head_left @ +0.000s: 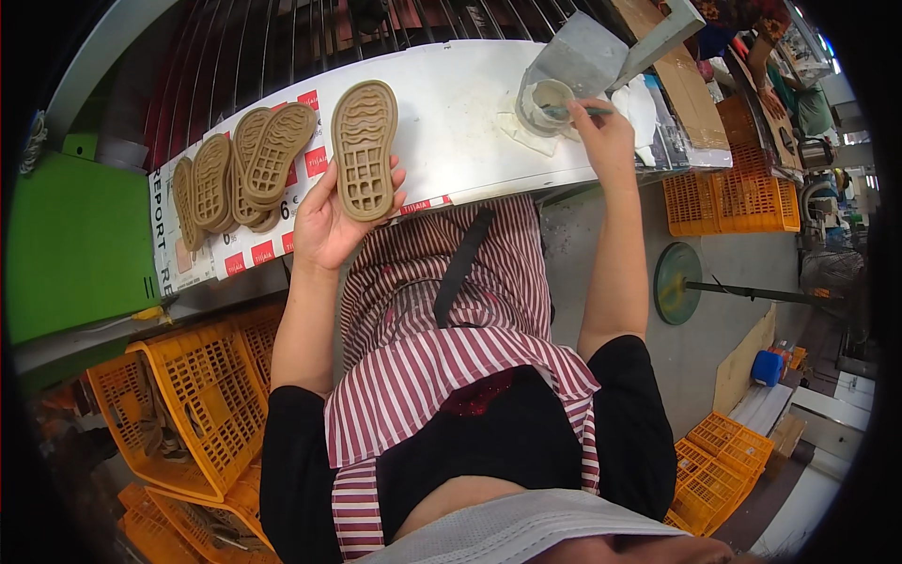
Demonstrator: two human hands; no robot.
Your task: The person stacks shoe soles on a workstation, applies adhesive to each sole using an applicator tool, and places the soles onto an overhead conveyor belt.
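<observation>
My left hand (331, 218) is closed round the heel end of a tan shoe sole (365, 141), its ridged tread facing up above the white table (451, 122). At the table's right, my right hand (601, 132) grips a green-handled brush (590, 111). The brush's tip is inside a small whitish cup (545, 101) and cannot be made out. Several more tan soles (279, 155) lie overlapping at the table's left, beside my left hand but apart from it.
A grey metal plate (578, 49) rises behind the cup, with a crumpled white cloth (637, 117) to its right. Metal bars (282, 47) run along the far edge. Orange crates (202, 404) stand at lower left and on the right (733, 202). Another person's hand (772, 101) shows at far right.
</observation>
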